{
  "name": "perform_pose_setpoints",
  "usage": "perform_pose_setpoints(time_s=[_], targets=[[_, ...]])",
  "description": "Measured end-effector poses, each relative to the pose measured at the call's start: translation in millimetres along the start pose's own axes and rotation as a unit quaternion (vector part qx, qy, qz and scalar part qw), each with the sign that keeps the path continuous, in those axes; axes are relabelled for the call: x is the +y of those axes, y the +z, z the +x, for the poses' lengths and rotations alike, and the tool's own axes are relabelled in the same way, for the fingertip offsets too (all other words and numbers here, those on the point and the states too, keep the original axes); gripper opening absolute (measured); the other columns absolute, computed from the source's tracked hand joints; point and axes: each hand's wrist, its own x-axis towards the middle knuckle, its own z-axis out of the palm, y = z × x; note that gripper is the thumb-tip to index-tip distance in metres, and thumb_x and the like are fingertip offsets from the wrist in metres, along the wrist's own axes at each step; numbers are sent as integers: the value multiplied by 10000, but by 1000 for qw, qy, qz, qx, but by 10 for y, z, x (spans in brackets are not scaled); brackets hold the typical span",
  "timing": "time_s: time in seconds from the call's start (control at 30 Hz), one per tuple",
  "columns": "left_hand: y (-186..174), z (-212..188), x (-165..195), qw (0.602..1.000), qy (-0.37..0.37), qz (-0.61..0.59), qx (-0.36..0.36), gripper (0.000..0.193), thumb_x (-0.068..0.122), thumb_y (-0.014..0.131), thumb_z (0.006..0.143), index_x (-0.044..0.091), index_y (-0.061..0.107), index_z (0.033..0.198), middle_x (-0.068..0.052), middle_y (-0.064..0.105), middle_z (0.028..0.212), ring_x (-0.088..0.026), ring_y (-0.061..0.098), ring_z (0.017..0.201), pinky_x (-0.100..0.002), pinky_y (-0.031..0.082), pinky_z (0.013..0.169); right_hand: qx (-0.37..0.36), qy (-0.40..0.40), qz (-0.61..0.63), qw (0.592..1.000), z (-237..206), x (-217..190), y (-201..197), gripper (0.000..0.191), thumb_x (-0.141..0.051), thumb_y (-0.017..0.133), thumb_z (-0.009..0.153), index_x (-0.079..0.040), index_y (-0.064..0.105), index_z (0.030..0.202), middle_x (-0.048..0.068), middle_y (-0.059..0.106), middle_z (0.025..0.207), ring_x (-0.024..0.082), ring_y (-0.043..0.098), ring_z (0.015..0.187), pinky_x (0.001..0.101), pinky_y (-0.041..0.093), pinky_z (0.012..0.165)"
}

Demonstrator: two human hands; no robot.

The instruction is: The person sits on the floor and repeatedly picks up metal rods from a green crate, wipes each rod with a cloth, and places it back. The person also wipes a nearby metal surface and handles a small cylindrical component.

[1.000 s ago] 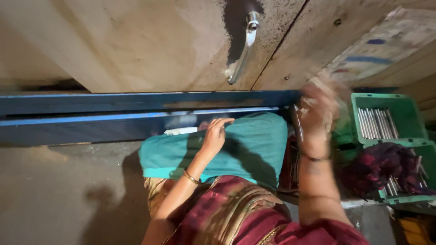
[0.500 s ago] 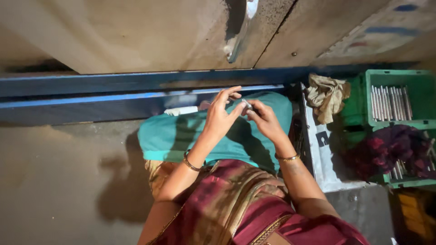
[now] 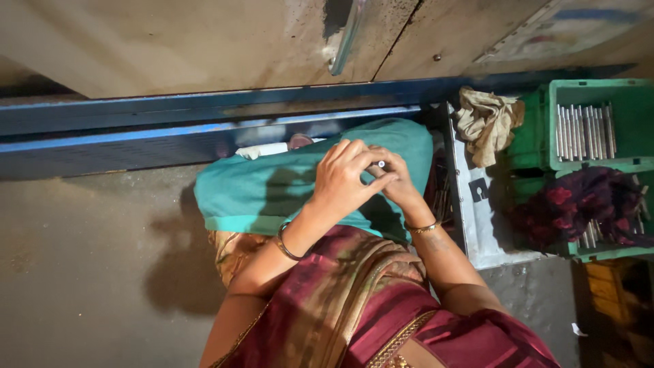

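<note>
Teal cloth (image 3: 272,194): both hands pinch small metal piece (image 3: 381,164).

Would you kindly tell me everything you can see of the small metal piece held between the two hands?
The small metal piece is mostly hidden: only a pale, shiny tip shows between the fingers. It looks like metal and may be rod-shaped, though its full form cannot be told. The left hand and right hand both pinch it, fingertips meeting around it, above the teal cloth spread over the lap.
</note>
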Motion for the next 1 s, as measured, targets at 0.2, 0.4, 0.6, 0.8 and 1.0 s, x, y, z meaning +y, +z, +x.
perform_pose_setpoints(time_s=[0.2,0.4,0.6,0.8,1.0], targets=[[8,23,28,1000,-3,12,12,221,318,818,823,129,731,897,-34,616,847,-257,610,844,-394,490,759,-6,-23,50,998,-18,75,102,110,-12,676,972,17,671,1078,85,692,1109,194,654,983,326,523,876],[-3,-9,10,998,-47,-40,8,180,243,746,917,81,725,841,-57,601,796,-280,597,808,-404,485,743,-22,15,113,993,-74,100,95,81,-41,608,1019,16,655,1052,46,669,1020,140,617,908,285,512,817],[3,-23,-44,995,-74,-67,-9,221,229,702,962,52,718,830,-86,587,775,-303,585,781,-418,471,719,-32,42,104,993,-105,96,93,73,-32,598,1041,17,647,1065,52,680,1029,135,632,944,279,519,829],[4,-30,-71,992,-92,-86,-23,232,230,666,989,53,727,852,-94,571,767,-307,579,776,-421,467,708,-29,68,74,995,-85,-2,94,79,-26,608,1042,23,658,1079,55,688,1013,130,636,930,274,524,807],[-6,-32,-96,983,-118,-135,-37,162,157,612,1023,61,741,1000,-100,660,893,-305,635,884,-402,508,807,-38,87,54,994,-29,-149,38,100,-42,644,1012,13,650,1095,46,693,980,118,658,895,271,540,770]])
